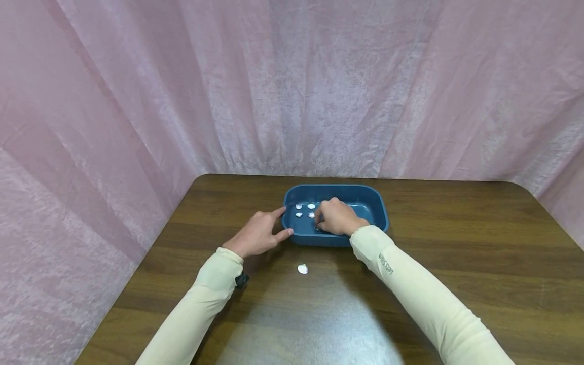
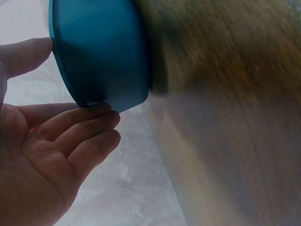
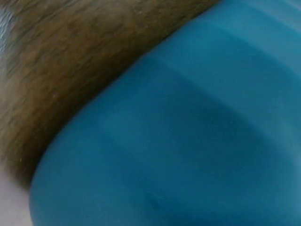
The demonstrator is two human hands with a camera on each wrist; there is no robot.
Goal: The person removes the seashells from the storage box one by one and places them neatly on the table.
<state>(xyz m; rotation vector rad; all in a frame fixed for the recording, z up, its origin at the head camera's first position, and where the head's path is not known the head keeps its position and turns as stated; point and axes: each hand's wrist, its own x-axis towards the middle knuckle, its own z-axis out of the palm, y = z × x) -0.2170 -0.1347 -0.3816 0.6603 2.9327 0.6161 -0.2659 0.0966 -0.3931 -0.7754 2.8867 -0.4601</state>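
A blue rectangular tray [image 1: 339, 240] sits toward the back of the table. On its floor at the left lie several small, shiny white pieces [image 1: 311, 206]; whether they are shells or stones I cannot tell. My right hand [image 1: 338, 217] reaches down inside the tray, fingers bent, pinching a small glinting piece [image 1: 317, 228] close to the tray floor. The fingers partly hide it. My left hand [image 1: 257, 234] touches the tray's left end, thumb and fingers spread and fairly straight. In the left wrist view, its fingertips [image 2: 110, 117] rest against the tray's side. One more white piece [image 1: 303, 268] lies on the table before the tray.
The brown wooden table [image 1: 456, 253] extends to both sides of the tray. Behind and to the left hang pink curtains [image 1: 292, 86]. In the right wrist view, the blurred outer wall of the tray [image 3: 164, 132] fills most of the picture.
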